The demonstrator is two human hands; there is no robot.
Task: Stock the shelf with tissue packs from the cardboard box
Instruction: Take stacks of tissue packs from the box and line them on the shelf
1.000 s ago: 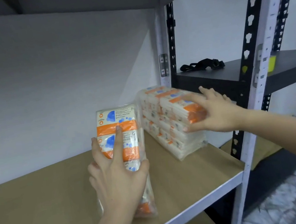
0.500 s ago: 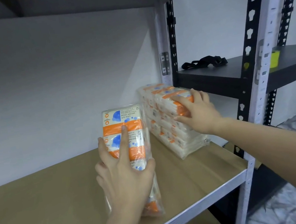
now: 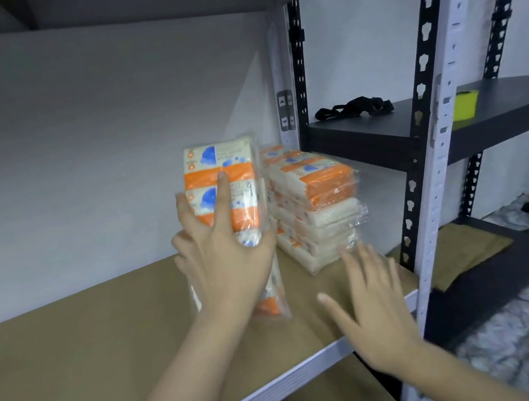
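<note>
- The right hand [image 3: 373, 307] is hovering nearest the camera, over the front right corner of the brown board shelf with its pale metal front rail [image 3: 75, 369], with fingers straight and spread, holding nothing and pointing toward the stacked packs.
- The left hand [image 3: 227, 258] is reaching further in, curling its thumb and fingers round an upright clear-wrapped tissue pack printed in orange, white and blue [image 3: 225, 192]; the index finger is lying straight up the pack's front face.
- That held pack is standing on end near the middle of the shelf; whether its lower end is touching the board cannot be told.
- Just beside it, toward the back right corner of the shelf, a stack of clear-wrapped white and orange tissue packs [image 3: 315, 202] is lying flat on the board, close to the rear post.
- Beyond the posts, a black strap bundle [image 3: 354, 109] and a yellow-green roll [image 3: 465, 104] are sitting on a dark grey neighbouring shelf [image 3: 512, 112].
</note>
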